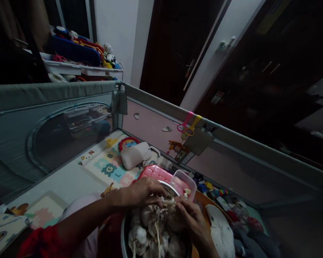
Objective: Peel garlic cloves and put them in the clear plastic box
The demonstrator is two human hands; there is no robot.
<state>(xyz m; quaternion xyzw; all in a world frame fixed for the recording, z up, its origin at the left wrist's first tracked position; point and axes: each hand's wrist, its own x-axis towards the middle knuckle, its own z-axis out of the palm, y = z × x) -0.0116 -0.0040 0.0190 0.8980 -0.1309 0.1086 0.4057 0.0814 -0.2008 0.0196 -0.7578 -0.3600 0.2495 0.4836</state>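
A metal pot (123,234) full of garlic bulbs (138,238) stands in front of me, some bulbs with long dry stems. Over its far side, my left hand (148,192) and my right hand (192,216) meet, fingers closed on one piece of garlic (168,202) between them. Its papery skin shows pale; the fingers partly hide it. Just beyond my right hand sits a clear plastic box (192,184) with a few peeled cloves (187,192) in it.
A red padded lid-like piece (156,172) and a white bottle-shaped object (134,156) lie past the pot on a printed play mat (97,175). Playpen walls (226,154) surround me. Soft toys (222,229) crowd the right side. Pink and yellow rings (193,125) hang on the rail.
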